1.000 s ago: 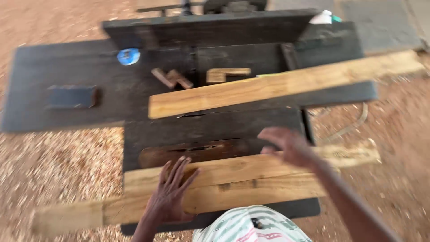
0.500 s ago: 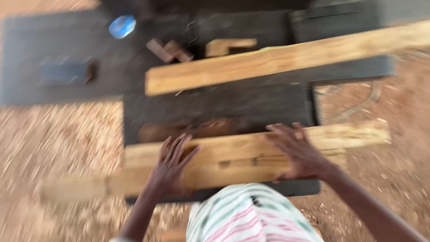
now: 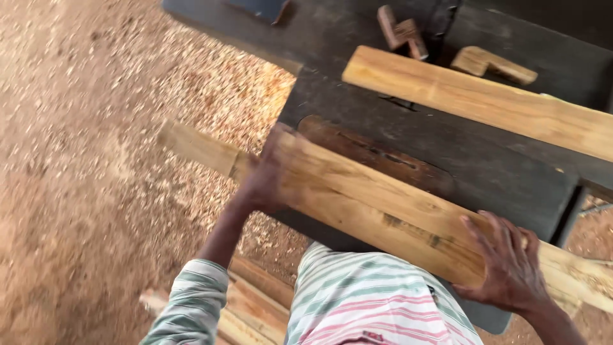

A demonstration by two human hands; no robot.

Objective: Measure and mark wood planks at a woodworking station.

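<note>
The person's left hand point(image 3: 265, 182) is gripping the near end of a plank point(image 3: 377, 204) lying across the dark table point(image 3: 504, 172). The right hand point(image 3: 507, 265) is pressing flat, fingers spread, on the plank's other end; a second plank point(image 3: 479, 102) is resting farther back on the table.

left hand point(image 3: 265, 182): curled around the plank's point(image 3: 383, 207) far-left part, arm bent, sleeve striped
right hand point(image 3: 507, 265): flat, fingers spread on the plank's right part, wrist straight
</note>
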